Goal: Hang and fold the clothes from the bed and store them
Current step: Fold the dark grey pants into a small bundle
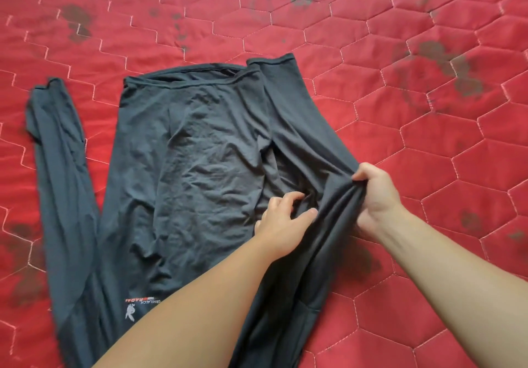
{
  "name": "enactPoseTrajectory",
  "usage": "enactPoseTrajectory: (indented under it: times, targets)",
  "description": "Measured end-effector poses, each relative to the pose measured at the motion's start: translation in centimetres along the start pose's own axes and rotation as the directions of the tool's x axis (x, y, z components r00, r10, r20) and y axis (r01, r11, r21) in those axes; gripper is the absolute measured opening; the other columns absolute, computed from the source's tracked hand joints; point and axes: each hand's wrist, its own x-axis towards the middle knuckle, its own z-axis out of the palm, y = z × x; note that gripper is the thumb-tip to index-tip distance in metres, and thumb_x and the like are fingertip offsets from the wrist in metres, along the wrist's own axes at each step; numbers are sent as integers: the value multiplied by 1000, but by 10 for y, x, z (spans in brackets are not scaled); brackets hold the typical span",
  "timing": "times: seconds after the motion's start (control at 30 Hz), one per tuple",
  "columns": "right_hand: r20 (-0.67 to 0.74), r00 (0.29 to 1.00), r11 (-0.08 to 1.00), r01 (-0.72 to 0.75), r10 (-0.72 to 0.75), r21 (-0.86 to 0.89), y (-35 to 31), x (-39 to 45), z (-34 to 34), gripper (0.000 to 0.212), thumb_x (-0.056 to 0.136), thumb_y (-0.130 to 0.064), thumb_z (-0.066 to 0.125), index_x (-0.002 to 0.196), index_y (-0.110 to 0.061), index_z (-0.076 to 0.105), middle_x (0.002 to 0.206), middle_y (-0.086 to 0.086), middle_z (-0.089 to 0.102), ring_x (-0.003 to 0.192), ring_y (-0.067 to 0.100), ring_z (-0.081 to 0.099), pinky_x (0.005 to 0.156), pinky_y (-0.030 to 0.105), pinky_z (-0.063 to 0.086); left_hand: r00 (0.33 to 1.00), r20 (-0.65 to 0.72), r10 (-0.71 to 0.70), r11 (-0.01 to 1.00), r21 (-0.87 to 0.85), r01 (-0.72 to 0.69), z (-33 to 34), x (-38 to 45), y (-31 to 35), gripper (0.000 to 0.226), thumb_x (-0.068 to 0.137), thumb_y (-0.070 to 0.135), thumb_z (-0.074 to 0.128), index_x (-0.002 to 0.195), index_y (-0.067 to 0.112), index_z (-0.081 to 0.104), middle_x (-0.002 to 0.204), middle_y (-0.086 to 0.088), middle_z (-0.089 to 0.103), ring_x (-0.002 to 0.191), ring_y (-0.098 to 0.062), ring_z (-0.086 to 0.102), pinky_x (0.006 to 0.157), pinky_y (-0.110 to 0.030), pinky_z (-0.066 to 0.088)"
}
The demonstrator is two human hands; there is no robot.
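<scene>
A dark grey long-sleeved shirt lies spread on the red quilted bed, hem toward the far side, a small logo near its lower left. One sleeve stretches out along the left side; the other lies folded over the body on the right. My right hand grips a bunched fold of the right sleeve's fabric at the shirt's right edge and lifts it slightly. My left hand rests on the shirt's middle beside that fold, fingers curled and pinching the cloth.
The red bedcover has hexagon stitching and several dark stains, at the far middle, the right and the left edge. No other clothes show in this view.
</scene>
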Motion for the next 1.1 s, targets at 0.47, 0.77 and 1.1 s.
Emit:
enactPoseTrajectory:
  times: [0.47,0.77,1.1]
  targets:
    - [471,586,321,786,-659,-528,-22,-33,110,23,86,-15,51,103,-15,67,92,-3,71,86,15,64,82,34,50,988,77,-131,558,-818,137,-39,13,-9,56,87,65,48,115,22,69,113,-1,71,107,-17,65,100,-36,45]
    - [859,501,-580,733,106,-356,84,-59,115,63,92,-24,41,148,-39,14,116,11,64,97,36,61,68,35,35,952,107,-287,-27,-994,103,-118,-1,-75,73,93,69,27,119,8,59,120,-20,63,109,-39,61,100,-55,44]
    - [622,777,-186,599,-101,-779,69,-31,54,62,61,-47,55,123,-38,51,100,-15,57,92,9,54,91,35,43,983,46,-176,-4,-999,46,-155,6,-64,70,93,68,26,128,14,55,120,-23,61,110,-38,60,85,-49,49]
